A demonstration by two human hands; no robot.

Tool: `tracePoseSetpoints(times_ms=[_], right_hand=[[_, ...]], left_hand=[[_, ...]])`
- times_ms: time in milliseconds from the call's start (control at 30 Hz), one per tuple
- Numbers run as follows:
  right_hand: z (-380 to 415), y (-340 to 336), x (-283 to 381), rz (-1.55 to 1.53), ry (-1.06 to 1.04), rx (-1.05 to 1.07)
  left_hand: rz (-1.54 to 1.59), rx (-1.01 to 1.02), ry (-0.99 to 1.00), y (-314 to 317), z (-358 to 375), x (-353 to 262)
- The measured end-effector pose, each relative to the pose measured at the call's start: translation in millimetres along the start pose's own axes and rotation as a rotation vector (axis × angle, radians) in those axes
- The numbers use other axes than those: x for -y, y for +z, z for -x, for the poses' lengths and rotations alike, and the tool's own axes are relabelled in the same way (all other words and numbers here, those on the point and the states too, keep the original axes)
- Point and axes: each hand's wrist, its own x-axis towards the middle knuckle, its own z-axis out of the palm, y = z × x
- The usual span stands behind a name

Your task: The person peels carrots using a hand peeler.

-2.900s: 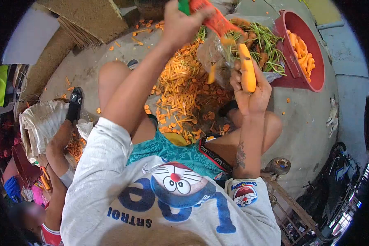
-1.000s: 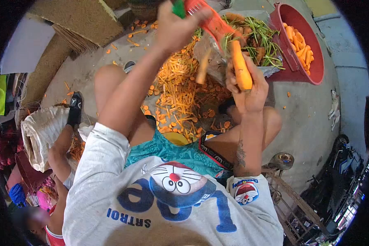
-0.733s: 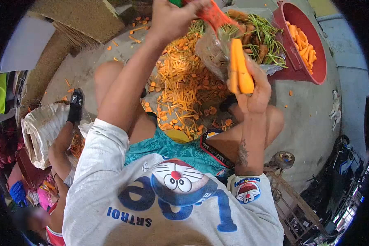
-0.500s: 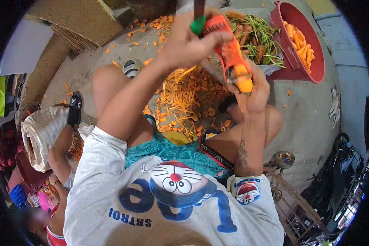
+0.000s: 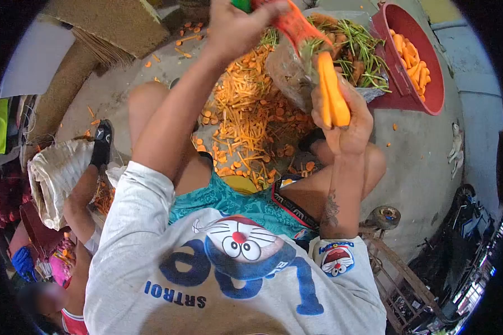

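1. Head view: the grey floor [image 5: 413, 151] lay beneath everything, with carrot scraps scattered over it.
2. A red tub [image 5: 435, 72] stood tilted at the far right, its open mouth showing a batch of peeled carrots [image 5: 412, 64].
3. Between the person's legs, a heap of peelings [image 5: 243, 92] spread over the floor, with round cut pieces around it.
4. Just beside the tub, a clear plastic bag [image 5: 288, 72] held darker carrots with green stems [image 5: 369, 53].
5. On the left side, a co-worker in a red garment [image 5: 72, 312] sat near a pale sack [image 5: 58, 178].
6. The left hand [image 5: 235, 28] was closed around the upper part of a red peeler [image 5: 295, 25], whose lower end slanted down toward the carrot. Blur hid whether the two touched.
7. The right hand [image 5: 353, 118] was turned palm up, closed around the thick end of the carrot [image 5: 335, 100], its fingers and thumb on either side.
8. That carrot was above the floor, in front of the bag and to the right of the heap. Its long axis ran mostly away from the body; the narrower end pointed forward and leaned slightly left, while the thick end faced the right wrist.
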Motion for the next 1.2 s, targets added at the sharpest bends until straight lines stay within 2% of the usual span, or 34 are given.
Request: tracePoseSetpoints(times_ms=[67,167,200,233,267,300,367,400,433,500,567,600,633,700,733,800,833,867,967,1200], right_hand=[[-0.2,8.9,2.2,-0.039,-0.02,0.03],[-5.5,6.3,1.5,-0.086,-0.054,0.031],[-6.3,16.3,1.9,0.02,-0.087,-0.143],[-6.2,20.4,2.0,0.13,-0.115,-0.313],[-2.5,14.7,3.0,0.109,-0.086,-0.205],[0.4,10.2,0.8,0.111,-0.072,-0.207],[-0.5,6.8,-1.7,0.091,-0.015,0.008],[1.2,10.9,3.9,0.037,0.022,0.095],[-0.8,13.5,3.8,0.037,0.012,0.104],[-5.0,14.2,2.4,-0.103,0.036,-0.024],[-7.2,10.8,6.6,-0.152,0.069,-0.056],[-8.6,3.3,6.1,-0.164,0.048,-0.014],[-9.6,-1.6,4.5,-0.176,0.026,0.03],[-11.8,-5.3,1.1,-0.157,0.01,0.011],[-12.9,-6.3,-1.3,-0.159,0.0,-0.016],[-14.9,-3.9,-3.0,-0.162,-0.02,-0.049],[-16.3,-1.4,-3.6,-0.177,-0.022,-0.145],[-17.1,-0.6,-3.7,-0.191,-0.02,-0.239],[-19.5,-12.3,-11.1,-0.117,-0.063,-0.217],[-17.0,-3.0,-10.9,-0.087,-0.099,-0.239]], left_hand=[[0.167,-0.126,-0.07,-6.0,-6.7,-5.6],[0.108,-0.019,-0.012,21.7,22.9,-7.5],[0.141,0.042,0.107,34.9,33.1,-19.5],[0.147,0.039,0.102,33.5,28.4,-12.9],[0.046,0.036,0.106,27.1,21.7,-1.1],[-0.058,0.034,0.107,19.0,18.7,5.8],[-0.014,0.031,0.115,-3.6,-1.5,-3.2],[-0.018,-0.053,-0.013,-12.9,-10.1,-2.9],[-0.019,-0.137,-0.138,-17.7,-16.1,-2.3],[0.002,-0.171,-0.112,-11.6,-15.3,3.3],[-0.452,-0.049,0.142,-4.4,-7.3,12.8],[-0.549,-0.003,0.057,4.5,4.4,15.4],[-0.546,0.002,0.052,9.8,12.7,17.3],[-0.719,0.278,-0.016,17.2,21.6,14.8],[-0.764,0.342,-0.053,22.2,25.6,-4.0],[-0.752,0.412,-0.099,32.5,32.9,-8.2],[-0.737,0.48,-0.15,36.6,35.7,-7.6],[-0.717,0.511,-0.108,39.0,37.9,-7.1],[-0.703,0.58,-0.109,47.6,43.7,-7.8],[-0.736,0.586,-0.013,51.0,50.1,3.5]])
